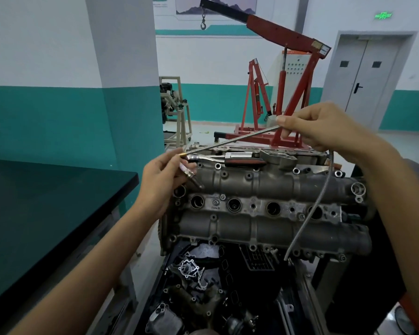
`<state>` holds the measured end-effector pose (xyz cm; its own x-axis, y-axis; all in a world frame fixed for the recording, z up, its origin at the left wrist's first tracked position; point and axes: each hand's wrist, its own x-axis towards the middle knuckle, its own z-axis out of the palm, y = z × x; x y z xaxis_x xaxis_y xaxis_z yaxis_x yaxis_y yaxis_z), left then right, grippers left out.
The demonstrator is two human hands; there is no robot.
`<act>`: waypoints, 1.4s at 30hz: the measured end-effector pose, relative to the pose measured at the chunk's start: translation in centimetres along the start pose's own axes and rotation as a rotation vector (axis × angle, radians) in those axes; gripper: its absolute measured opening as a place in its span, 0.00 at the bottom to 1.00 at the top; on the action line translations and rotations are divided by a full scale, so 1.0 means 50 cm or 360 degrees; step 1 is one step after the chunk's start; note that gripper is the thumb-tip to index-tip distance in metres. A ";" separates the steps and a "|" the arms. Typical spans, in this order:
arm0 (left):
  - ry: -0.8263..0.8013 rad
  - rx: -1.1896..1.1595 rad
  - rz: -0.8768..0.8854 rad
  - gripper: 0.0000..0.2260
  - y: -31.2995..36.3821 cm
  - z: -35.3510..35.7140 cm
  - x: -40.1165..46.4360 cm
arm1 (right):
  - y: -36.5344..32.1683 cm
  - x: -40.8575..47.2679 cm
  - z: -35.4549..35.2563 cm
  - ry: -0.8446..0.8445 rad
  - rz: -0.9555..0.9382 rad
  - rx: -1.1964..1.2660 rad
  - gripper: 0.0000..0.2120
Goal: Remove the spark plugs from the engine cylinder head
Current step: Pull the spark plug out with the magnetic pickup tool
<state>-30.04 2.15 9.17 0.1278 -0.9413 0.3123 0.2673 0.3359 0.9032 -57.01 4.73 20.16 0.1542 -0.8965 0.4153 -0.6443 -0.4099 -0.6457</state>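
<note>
The grey cylinder head (264, 187) lies across the middle, with a row of several dark round spark plug wells (234, 204) along its centre. My left hand (163, 180) holds a spark plug (190, 174) with a white insulator, just above the head's left end. My right hand (324, 128) grips a long flexible metal pick-up tool (235, 139). Its brass tip (183, 154) reaches my left hand's fingertips, and its other end hangs down over the head at the right.
A ratchet wrench (228, 157) with a red-black handle lies on the far edge of the head. A tray of engine parts (203, 286) sits below the head. A dark-topped bench (46, 213) stands at the left. A red engine hoist (288, 93) stands behind.
</note>
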 end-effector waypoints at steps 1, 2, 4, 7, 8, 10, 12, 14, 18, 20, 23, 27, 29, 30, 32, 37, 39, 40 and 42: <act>0.0032 -0.0242 -0.0127 0.10 0.011 0.010 0.007 | -0.001 -0.001 0.001 -0.0015 0.0011 0.0061 0.18; 0.0082 -0.0427 -0.0237 0.11 0.022 0.019 0.013 | -0.003 -0.003 0.003 -0.0019 0.0019 0.0117 0.18; 0.0196 -0.0608 -0.0371 0.13 0.041 0.031 0.022 | -0.010 -0.005 0.006 0.0006 0.0022 0.0199 0.18; 0.0285 -0.0573 -0.0384 0.11 0.062 0.035 0.021 | -0.022 -0.008 0.003 0.0060 0.0014 0.0251 0.18; 0.0287 -0.0538 -0.0371 0.10 0.066 0.035 0.019 | -0.025 -0.007 0.002 0.0068 0.0015 0.0270 0.18; 0.0307 -0.0411 -0.0312 0.09 0.071 0.034 0.019 | -0.031 -0.006 0.006 0.0071 0.0030 0.0294 0.17; 0.0390 -0.0242 -0.0240 0.09 0.077 0.031 0.025 | -0.033 -0.006 0.014 0.0076 0.0068 0.0312 0.16; 0.0530 -0.0131 -0.0199 0.07 0.085 0.018 0.037 | -0.031 -0.009 0.012 0.0123 0.0129 0.0366 0.17; 0.0313 -0.0057 -0.0312 0.09 0.090 0.001 0.043 | -0.033 -0.007 -0.007 0.0179 0.0230 0.0630 0.14; -0.0145 0.0351 -0.0347 0.10 0.080 0.026 0.015 | -0.043 0.006 0.004 0.0132 0.0276 0.0730 0.13; -0.0797 0.0959 -0.0101 0.10 0.064 0.077 -0.054 | -0.067 0.030 0.039 0.0043 0.0402 0.0899 0.13; -0.0793 0.1546 0.0531 0.10 0.043 0.123 -0.105 | -0.104 0.063 0.073 -0.0132 0.0680 0.1392 0.13; -0.0617 0.1741 0.0736 0.10 0.043 0.125 -0.108 | -0.119 0.077 0.083 -0.0168 0.0794 0.1745 0.13; -0.0556 0.1778 0.0799 0.09 0.044 0.122 -0.106 | -0.126 0.082 0.088 -0.0169 0.0822 0.1931 0.13; -0.0449 0.1771 0.0921 0.09 0.048 0.108 -0.098 | -0.138 0.090 0.107 -0.0137 0.0787 0.2180 0.13; 0.0001 0.1652 0.0936 0.09 0.051 0.055 -0.046 | -0.140 0.083 0.207 -0.0138 0.0438 0.1491 0.09; 0.0193 0.1555 0.0800 0.10 0.056 0.029 -0.018 | -0.119 0.063 0.267 -0.0167 0.0356 0.1032 0.09; 0.0280 0.1474 0.0746 0.09 0.060 0.015 -0.006 | -0.108 0.053 0.297 -0.0192 0.0300 0.0864 0.09; 0.0398 0.1256 0.0663 0.08 0.069 -0.013 0.018 | -0.091 0.028 0.351 -0.0310 0.0214 0.0711 0.12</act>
<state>-28.39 2.47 12.36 0.2943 -0.6842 0.6673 -0.5624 0.4405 0.6998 -40.70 2.40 12.40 0.2564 -0.9435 0.2100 -0.2909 -0.2825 -0.9141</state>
